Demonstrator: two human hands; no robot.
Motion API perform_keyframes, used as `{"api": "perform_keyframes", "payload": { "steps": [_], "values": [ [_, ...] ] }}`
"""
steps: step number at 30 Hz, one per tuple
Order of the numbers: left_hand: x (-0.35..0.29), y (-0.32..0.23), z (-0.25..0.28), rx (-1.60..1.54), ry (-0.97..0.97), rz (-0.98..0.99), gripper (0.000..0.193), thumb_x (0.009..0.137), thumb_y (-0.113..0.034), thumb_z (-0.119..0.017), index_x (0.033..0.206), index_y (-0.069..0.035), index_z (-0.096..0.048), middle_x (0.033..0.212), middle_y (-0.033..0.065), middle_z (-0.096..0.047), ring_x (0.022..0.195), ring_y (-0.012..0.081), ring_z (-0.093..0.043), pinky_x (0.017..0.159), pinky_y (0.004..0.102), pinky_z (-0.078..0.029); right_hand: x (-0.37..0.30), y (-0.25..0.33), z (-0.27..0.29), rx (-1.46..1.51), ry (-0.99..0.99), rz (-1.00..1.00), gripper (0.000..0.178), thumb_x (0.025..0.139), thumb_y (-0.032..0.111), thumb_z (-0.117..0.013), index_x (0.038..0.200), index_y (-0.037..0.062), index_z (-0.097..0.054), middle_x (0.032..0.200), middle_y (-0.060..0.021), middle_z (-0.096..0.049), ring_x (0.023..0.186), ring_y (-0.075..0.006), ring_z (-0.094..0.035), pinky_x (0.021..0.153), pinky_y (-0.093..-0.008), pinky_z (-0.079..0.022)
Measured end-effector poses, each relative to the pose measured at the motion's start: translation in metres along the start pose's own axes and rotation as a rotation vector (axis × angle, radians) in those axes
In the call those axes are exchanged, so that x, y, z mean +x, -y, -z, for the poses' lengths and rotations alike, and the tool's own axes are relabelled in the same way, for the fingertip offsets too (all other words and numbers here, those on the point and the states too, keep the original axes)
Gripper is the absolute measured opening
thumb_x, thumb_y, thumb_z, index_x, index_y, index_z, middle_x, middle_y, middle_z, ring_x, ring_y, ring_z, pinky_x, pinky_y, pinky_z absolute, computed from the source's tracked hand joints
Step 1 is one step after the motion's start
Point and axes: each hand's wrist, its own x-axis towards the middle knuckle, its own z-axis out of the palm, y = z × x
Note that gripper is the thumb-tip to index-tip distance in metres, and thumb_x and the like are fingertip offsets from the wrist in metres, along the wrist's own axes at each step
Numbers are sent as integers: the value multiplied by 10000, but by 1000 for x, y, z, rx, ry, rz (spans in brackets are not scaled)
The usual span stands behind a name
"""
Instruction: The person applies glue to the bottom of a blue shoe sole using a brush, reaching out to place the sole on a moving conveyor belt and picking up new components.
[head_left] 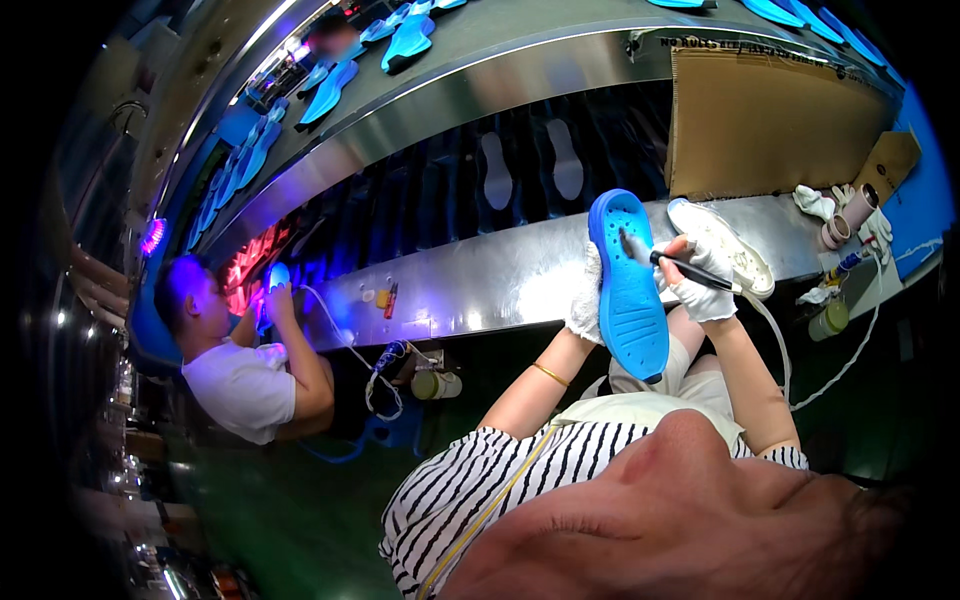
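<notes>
My left hand (585, 298), in a white knit glove, grips a blue shoe sole (638, 315) by its left edge. The sole is tilted up, its hollow, ribbed inner face showing. In my right hand (708, 285), gloved with fingertips bare, is a black-handled brush (690, 268). Its bristles sit at the sole's inner face, near the small holes at the far end; whether they touch, I cannot tell. Just behind my right hand, a white shoe sole (722, 236) lies on the metal bench, partly hidden by that hand.
A steel ledge (480, 270) runs before me, with a conveyor (540, 60) carrying blue soles beyond. At the right are a cardboard sheet (770, 125), rolls (858, 205) and a jar (828, 322) with a white hose. A co-worker (240, 360) sits at the left.
</notes>
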Motion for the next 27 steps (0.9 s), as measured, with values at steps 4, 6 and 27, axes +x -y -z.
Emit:
{"api": "perform_keyframes", "payload": {
  "steps": [4, 6, 27],
  "values": [
    [8, -4, 12, 67, -26, -34, 721, 846, -602, -469, 1318, -64, -383, 1183, 153, -531, 1039, 256, -556, 898, 381, -485, 0, -9, -9, -217, 71, 174, 203, 750, -54, -653, 918, 35, -581, 831, -59, -626, 692, -102, -593, 615, -234, -482],
    [9, -1, -2, 45, -64, -94, 709, 858, -601, -449, 1320, -67, -386, 1176, 152, -536, 1034, 265, -552, 914, 395, -471, -10, -9, -12, -201, 126, 117, 197, 738, -30, -669, 903, 38, -583, 784, -57, -621, 663, -94, -586, 614, -241, -477],
    [24, -51, -7, 185, -25, -113, 834, 792, -720, -414, 1277, -42, -424, 1096, 205, -583, 948, 347, -593, 853, 475, -495, -22, 16, -27, -142, 224, -99, 153, 759, 16, -694, 882, 20, -603, 813, -51, -636, 745, -111, -596, 693, -241, -482]
  ]
}}
